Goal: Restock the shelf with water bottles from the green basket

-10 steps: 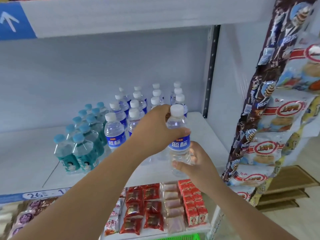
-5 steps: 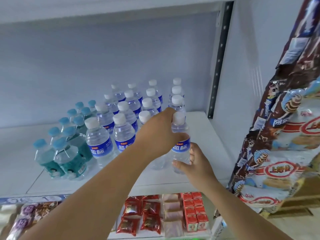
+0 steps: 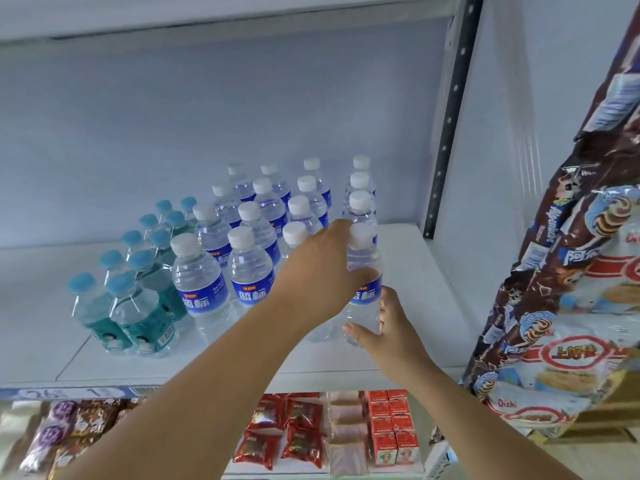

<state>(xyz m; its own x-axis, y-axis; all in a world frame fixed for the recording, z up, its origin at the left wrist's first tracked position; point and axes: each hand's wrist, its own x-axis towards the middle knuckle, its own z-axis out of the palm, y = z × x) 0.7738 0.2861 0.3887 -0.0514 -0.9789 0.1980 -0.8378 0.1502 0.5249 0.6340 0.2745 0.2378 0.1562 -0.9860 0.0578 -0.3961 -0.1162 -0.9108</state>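
Water bottle (image 3: 364,261) upright on white shelf (image 3: 408,268), front of rightmost row. Left hand (image 3: 318,275) wraps its label; right hand (image 3: 394,327) cups its base. White-capped bottles (image 3: 249,268) crowd its left; hanging snack packets (image 3: 561,306) to the right.

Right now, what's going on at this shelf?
A person is restocking water. Both hands are on one bottle at the front of the right-hand row on the shelf. The left hand grips it around the label, and the right hand holds its lower part. It stands upright, though whether it rests fully on the shelf is hard to tell. More white-capped bottles fill the rows beside it, with blue-capped bottles to their left.
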